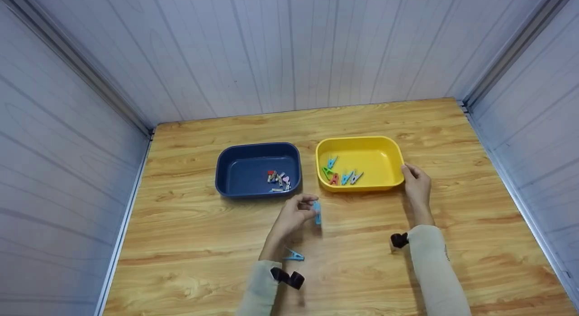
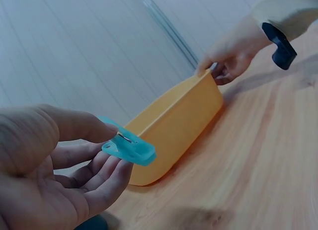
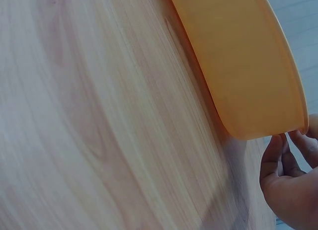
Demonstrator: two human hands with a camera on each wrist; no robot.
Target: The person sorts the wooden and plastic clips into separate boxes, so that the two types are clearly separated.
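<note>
My left hand (image 1: 293,213) pinches a light blue clothespin (image 1: 317,213) between thumb and fingers, above the table in front of the two bins. In the left wrist view that clothespin (image 2: 130,146) shows its metal spring. With thumb and fingers, my right hand (image 1: 417,184) grips the right rim of the yellow bin (image 1: 362,148), as the right wrist view also shows at the bin's corner. Several colored clothespins (image 1: 334,179), blue, green, red and greyish, lie along the left and front of the yellow bin. Another blue clothespin (image 1: 295,256) rests on the table beside my left wrist.
A dark blue bin (image 1: 258,148) stands left of the yellow one, holding several small wooden clips (image 1: 279,179), some with red or pink hearts. The wooden table (image 1: 190,243) is bordered by pale panels at the back and both sides.
</note>
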